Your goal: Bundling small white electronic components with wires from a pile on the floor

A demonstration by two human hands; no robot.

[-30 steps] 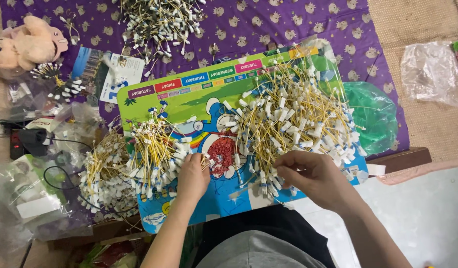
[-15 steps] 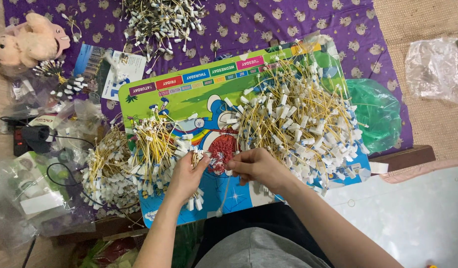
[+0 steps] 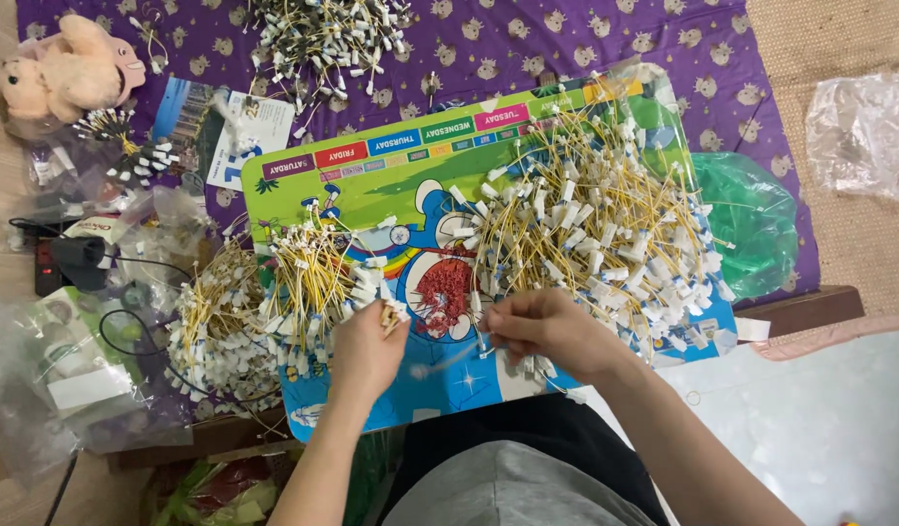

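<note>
A colourful cartoon board (image 3: 420, 166) lies across my lap, covered with short yellow wires that have white tagged ends. A big loose heap of wires (image 3: 605, 224) lies on its right half, a smaller sorted bunch (image 3: 303, 282) on its left. My left hand (image 3: 367, 346) pinches a small bundle of wire ends beside the sorted bunch. My right hand (image 3: 542, 326) is closed on a single wire at the near edge of the big heap. A patch of small red bands (image 3: 445, 292) lies between my hands.
More tagged wires (image 3: 323, 34) lie on the purple patterned cloth (image 3: 566, 39) behind the board. A pink plush toy (image 3: 70, 73), clear plastic bags (image 3: 70, 380) and a black adapter (image 3: 74, 258) are at left. A green bag (image 3: 751, 219) and another clear bag (image 3: 863, 131) lie at right.
My right hand has moved left from the near edge of the big heap toward the board's middle, closing on a wire. My left hand stayed by the sorted bunch.
</note>
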